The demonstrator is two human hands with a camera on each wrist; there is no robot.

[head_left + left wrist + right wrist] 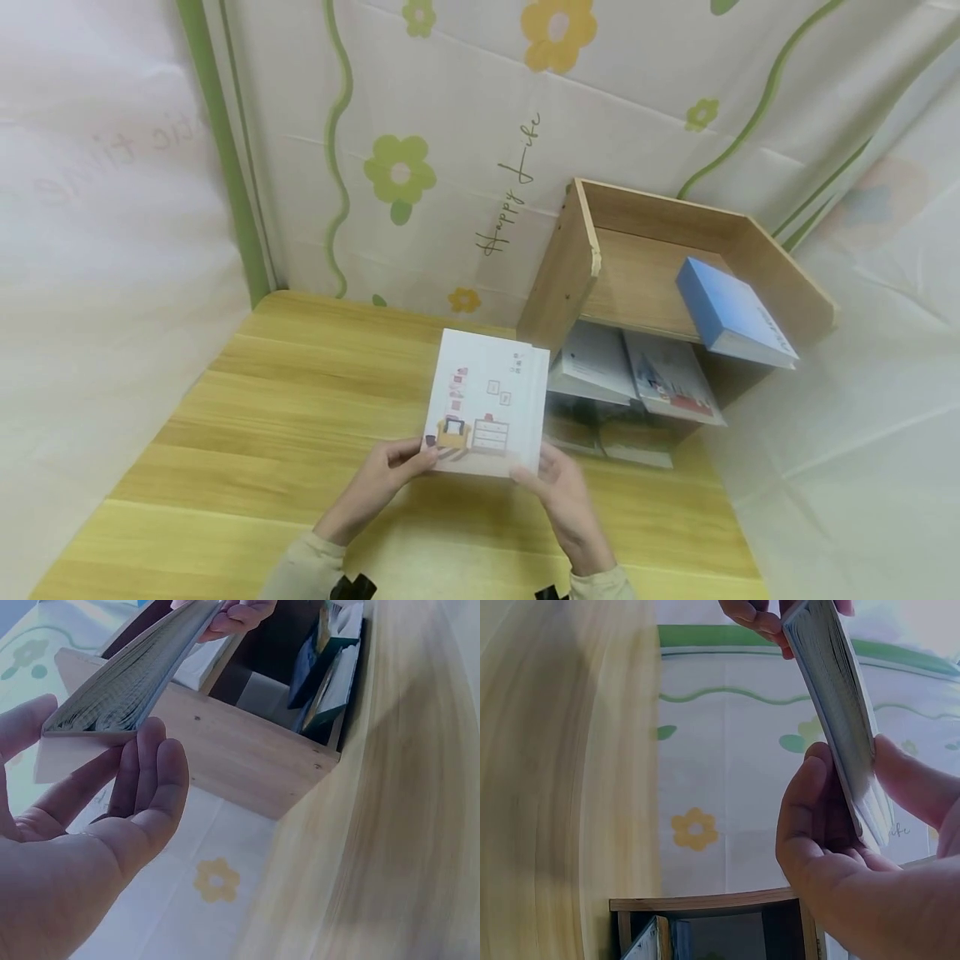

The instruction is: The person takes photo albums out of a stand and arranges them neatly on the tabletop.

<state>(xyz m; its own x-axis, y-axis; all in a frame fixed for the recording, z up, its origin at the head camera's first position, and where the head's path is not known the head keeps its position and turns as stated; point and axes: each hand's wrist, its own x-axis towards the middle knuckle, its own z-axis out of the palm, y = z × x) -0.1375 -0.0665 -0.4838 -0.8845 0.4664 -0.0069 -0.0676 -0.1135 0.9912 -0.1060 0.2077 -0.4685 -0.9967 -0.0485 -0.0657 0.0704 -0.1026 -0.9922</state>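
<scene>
A white book [487,400] with a drawn armchair and dresser on its cover is held up above the wooden table, its cover facing the head camera. My left hand [393,471] grips its lower left corner, thumb on the cover and fingers behind. At the lower right corner my right hand [555,492] pinches it the same way. Both wrist views show the page edges of the book [127,682] between thumb and fingers; in the right wrist view the fingers of my right hand [855,847] curl under the back cover.
A wooden shelf [562,267] stands at the table's back right. On its top tier a thick blue book [735,312] juts over the front edge. Several books lie lower, among them a booklet [671,375]. A patterned curtain [420,92] hangs behind the wooden table [247,425].
</scene>
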